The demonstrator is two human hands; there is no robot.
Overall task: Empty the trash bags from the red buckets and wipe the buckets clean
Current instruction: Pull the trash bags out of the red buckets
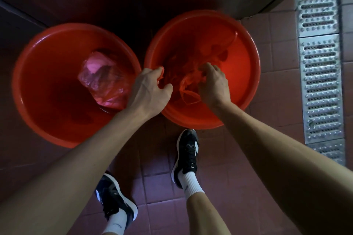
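We take the right bucket (246, 74) as our landmark. The left bucket (47, 86) stands touching it on its left, a crumpled bag (103, 80) inside. Another bag (189, 82) lies in the right bucket, under our two hands (150, 89) (214, 84). The floor drain (321, 66) runs right of it; our shoes (188, 154) stand just before it.

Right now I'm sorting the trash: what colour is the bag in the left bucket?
Translucent pinkish red bag, clearest in the head view.
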